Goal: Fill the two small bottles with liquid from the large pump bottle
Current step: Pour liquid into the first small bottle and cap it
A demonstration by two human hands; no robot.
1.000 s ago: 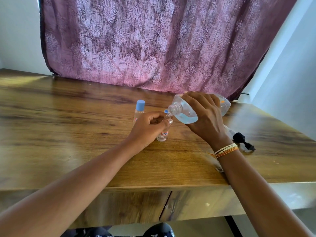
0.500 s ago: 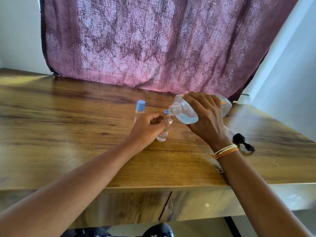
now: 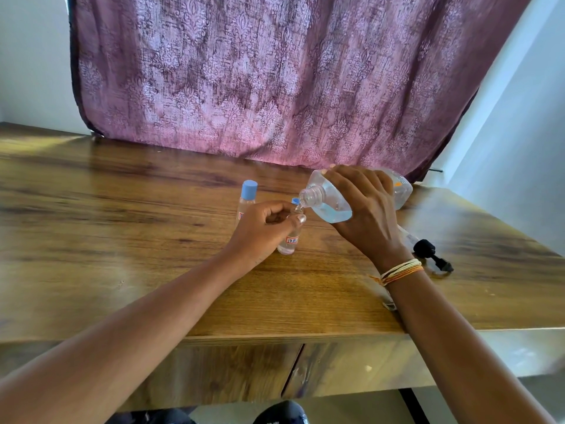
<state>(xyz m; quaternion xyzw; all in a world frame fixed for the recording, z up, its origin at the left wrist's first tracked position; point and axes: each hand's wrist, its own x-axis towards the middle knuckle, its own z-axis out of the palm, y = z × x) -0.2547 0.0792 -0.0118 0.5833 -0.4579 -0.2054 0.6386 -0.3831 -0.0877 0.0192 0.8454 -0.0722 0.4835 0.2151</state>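
My right hand (image 3: 367,215) grips the large clear bottle (image 3: 330,203), tipped on its side with its open neck pointing left and down; pale blue liquid pools near the neck. The neck sits right over the mouth of a small clear bottle (image 3: 289,241) with a red-edged label, standing on the wooden table (image 3: 122,240). My left hand (image 3: 263,228) is wrapped around that small bottle. A second small bottle (image 3: 246,200) with a blue cap stands upright just behind my left hand. A bit of blue cap (image 3: 295,201) shows behind the open bottle.
The black pump head (image 3: 428,252) with its tube lies on the table to the right of my right wrist. A purple patterned curtain (image 3: 275,81) hangs behind the table. The table's front edge runs below my forearms, with cabinet doors under it.
Almost nothing has moved; both hands hold the same pose with the large bottle tipped over the small one.
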